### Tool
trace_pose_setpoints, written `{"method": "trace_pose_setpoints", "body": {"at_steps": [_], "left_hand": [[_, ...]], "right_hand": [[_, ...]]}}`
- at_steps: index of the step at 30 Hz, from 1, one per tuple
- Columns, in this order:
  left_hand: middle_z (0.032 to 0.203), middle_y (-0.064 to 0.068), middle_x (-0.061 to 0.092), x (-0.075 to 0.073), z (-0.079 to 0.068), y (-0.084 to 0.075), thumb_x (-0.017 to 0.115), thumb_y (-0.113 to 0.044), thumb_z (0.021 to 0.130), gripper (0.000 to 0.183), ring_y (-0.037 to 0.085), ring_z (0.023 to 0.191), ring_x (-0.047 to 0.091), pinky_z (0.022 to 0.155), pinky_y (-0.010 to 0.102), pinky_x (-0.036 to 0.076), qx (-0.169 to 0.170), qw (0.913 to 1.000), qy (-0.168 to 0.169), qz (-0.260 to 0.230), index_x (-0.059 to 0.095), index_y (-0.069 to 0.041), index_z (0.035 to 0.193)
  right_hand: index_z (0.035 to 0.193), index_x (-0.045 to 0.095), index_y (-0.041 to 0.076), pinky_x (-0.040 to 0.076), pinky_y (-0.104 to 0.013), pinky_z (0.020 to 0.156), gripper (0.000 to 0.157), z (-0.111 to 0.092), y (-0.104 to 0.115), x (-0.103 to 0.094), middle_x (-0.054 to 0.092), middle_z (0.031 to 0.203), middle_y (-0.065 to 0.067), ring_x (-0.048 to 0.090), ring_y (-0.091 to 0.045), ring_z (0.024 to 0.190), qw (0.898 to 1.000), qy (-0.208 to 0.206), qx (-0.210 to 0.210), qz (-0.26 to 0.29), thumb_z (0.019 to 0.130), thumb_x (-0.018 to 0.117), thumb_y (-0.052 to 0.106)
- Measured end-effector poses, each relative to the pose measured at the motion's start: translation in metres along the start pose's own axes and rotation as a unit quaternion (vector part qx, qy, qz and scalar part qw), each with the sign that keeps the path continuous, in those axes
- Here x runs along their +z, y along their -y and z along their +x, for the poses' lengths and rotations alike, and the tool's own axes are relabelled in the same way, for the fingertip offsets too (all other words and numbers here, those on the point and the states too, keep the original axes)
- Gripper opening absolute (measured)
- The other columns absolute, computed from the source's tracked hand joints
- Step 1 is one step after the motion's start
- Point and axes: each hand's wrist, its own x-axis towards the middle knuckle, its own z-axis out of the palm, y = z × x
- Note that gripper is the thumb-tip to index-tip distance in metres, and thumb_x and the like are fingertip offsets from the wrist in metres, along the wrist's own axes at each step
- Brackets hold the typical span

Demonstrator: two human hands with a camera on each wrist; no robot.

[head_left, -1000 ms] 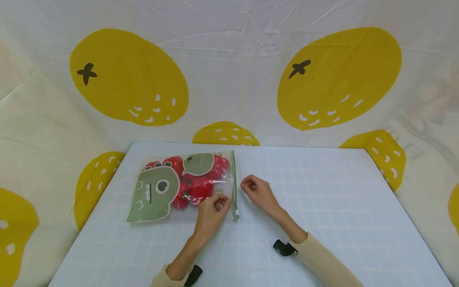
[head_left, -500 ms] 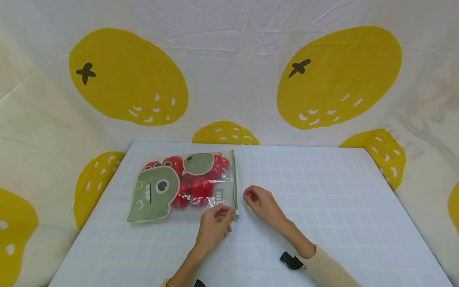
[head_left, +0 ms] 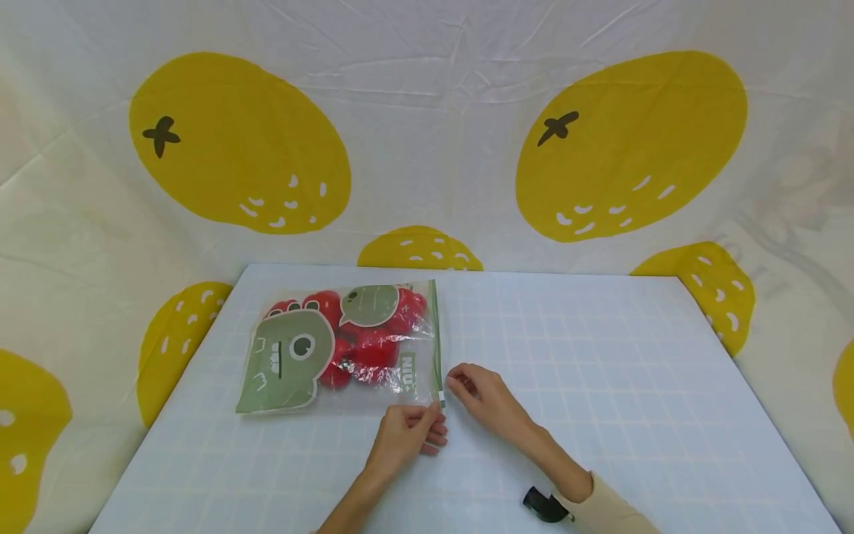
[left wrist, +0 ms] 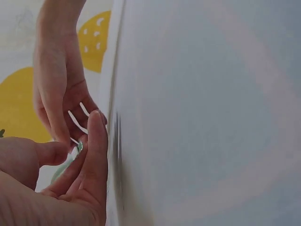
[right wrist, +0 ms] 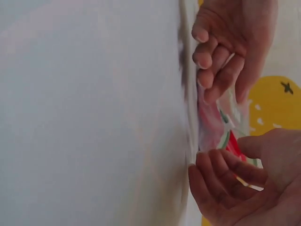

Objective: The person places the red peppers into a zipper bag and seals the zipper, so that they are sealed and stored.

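A clear zip bag (head_left: 287,360) printed with a green dinosaur lies flat on the table, its green zip edge (head_left: 436,334) to the right. Through the plastic show several rounded red things (head_left: 373,348) like tomatoes or peppers. At the near end of the zip sits a small white slider (head_left: 441,396). My left hand (head_left: 403,441) has its thumb and fingertips right at that near corner, thumb and forefinger a little apart. Just right of the slider, my right hand (head_left: 490,400) hovers with fingers loosely bent, holding nothing.
The table (head_left: 600,356) has a pale blue checked cover. Behind and around it hangs a white cloth (head_left: 434,148) with yellow fruit prints. A black wrist camera (head_left: 543,506) sits at the right cuff.
My left hand has moved down and slightly right from over the bag to its near corner. My right hand has come nearer, down to beside the slider. The bag has stayed put.
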Motion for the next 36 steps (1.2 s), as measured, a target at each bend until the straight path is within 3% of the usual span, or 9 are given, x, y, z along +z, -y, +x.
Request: {"method": "trace_pose_setpoints", "body": {"at_steps": [6,12,18,22,29,36], "left_hand": [[0.095,0.023,0.075,0.0013,-0.0003,0.0006,0.058,-0.022,0.106,0.04,0.031,0.083,0.077,0.071,0.037,0.063,-0.033,0.9978,0.029,-0.049,0.068,0.016,0.113],[0.111,0.023,0.073,0.004,-0.0024,0.0004,0.058,-0.026,0.106,0.049,0.031,0.099,0.075,0.083,0.038,0.061,-0.075,0.9873,0.046,-0.132,0.059,0.018,0.127],[0.103,0.013,0.072,0.0067,-0.0015,0.0022,0.059,-0.02,0.106,0.041,0.02,0.092,0.074,0.087,0.036,0.061,-0.087,0.9787,0.038,-0.182,0.06,0.017,0.124],[0.096,0.008,0.07,0.0083,-0.0012,0.0025,0.06,-0.018,0.105,0.036,0.013,0.084,0.07,0.084,0.03,0.061,-0.083,0.9772,0.03,-0.193,0.063,0.015,0.119],[0.093,0.006,0.069,0.0094,0.0004,0.0023,0.061,-0.018,0.105,0.034,0.01,0.083,0.069,0.082,0.026,0.06,-0.078,0.9762,0.019,-0.202,0.064,0.014,0.117],[0.094,0.006,0.07,0.0092,0.0018,0.0002,0.062,-0.015,0.103,0.029,0.011,0.087,0.068,0.083,0.024,0.06,-0.074,0.9749,0.014,-0.21,0.064,0.012,0.116]], "right_hand": [[0.104,0.071,0.008,0.052,-0.023,0.065,0.011,-0.0011,0.0046,0.0032,0.066,0.085,0.005,0.058,-0.007,0.073,0.999,0.02,0.017,0.029,0.102,0.065,0.018],[0.096,0.071,0.009,0.05,-0.022,0.061,0.009,-0.0014,0.0052,0.005,0.066,0.077,0.005,0.057,-0.005,0.067,0.998,0.025,0.017,0.052,0.1,0.068,0.017],[0.094,0.071,0.005,0.051,-0.022,0.06,0.012,0.0002,0.0027,0.0058,0.067,0.077,0.003,0.058,-0.003,0.066,0.996,0.037,0.028,0.075,0.099,0.069,0.016],[0.095,0.071,0.003,0.049,-0.021,0.054,0.016,0.0023,0.0042,0.0048,0.065,0.071,-0.001,0.056,-0.004,0.06,0.992,0.06,0.048,0.104,0.1,0.068,0.018],[0.096,0.071,0.002,0.046,-0.021,0.051,0.019,0.0041,0.0061,0.0033,0.064,0.069,-0.006,0.054,-0.007,0.057,0.986,0.083,0.067,0.13,0.102,0.065,0.018],[0.094,0.071,0.007,0.047,-0.021,0.054,0.017,0.005,0.0067,0.0021,0.063,0.069,-0.001,0.054,-0.005,0.058,0.986,0.089,0.072,0.123,0.103,0.064,0.02]]}}
